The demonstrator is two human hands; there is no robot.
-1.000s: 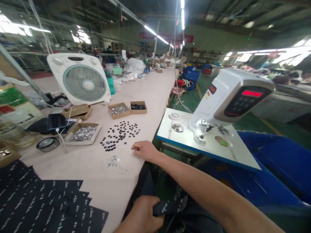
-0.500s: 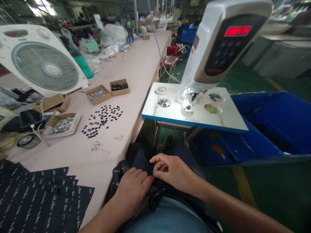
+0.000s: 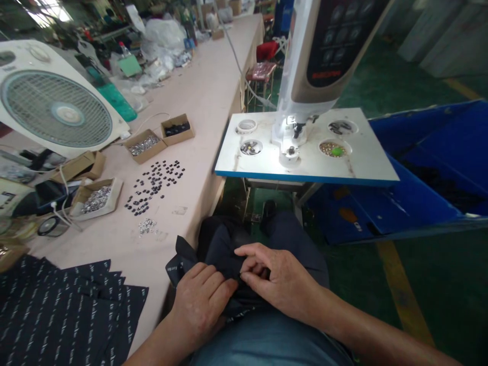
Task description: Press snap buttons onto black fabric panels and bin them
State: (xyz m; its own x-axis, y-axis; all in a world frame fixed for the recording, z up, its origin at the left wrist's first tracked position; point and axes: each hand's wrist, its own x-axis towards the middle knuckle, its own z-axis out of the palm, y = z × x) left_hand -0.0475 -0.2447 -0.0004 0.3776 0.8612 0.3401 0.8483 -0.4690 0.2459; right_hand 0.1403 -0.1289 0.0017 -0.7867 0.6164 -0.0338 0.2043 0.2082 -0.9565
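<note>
Over my lap, my left hand [image 3: 204, 297] is closed on a dark cloth piece [image 3: 182, 258] with small white print. One corner of the cloth stands up beyond the knuckles, and the rest bunches between the hands. Just to the right, my right hand [image 3: 276, 279] has its fingers curled and the thumb near the fingertips. A tiny dark thing shows at the thumb tip; I cannot make out whether it is cloth or a small part. On the table to the left lies a fanned stack of similar printed cloth pieces [image 3: 72, 310].
Ahead stands a press machine [image 3: 320, 66] on a white worktop [image 3: 259, 165] with recessed cups of small parts. Black snap caps [image 3: 154, 185] and silver pieces [image 3: 147, 227] lie on the table [image 3: 206, 81], near small boxes [image 3: 141, 152] and a fan [image 3: 61, 107]. Right is a blue bin [image 3: 412, 203].
The view has tipped downward, so the machine's red display has left the frame. My hands have parted slightly, and the cloth corner beside my left hand now sticks up higher.
</note>
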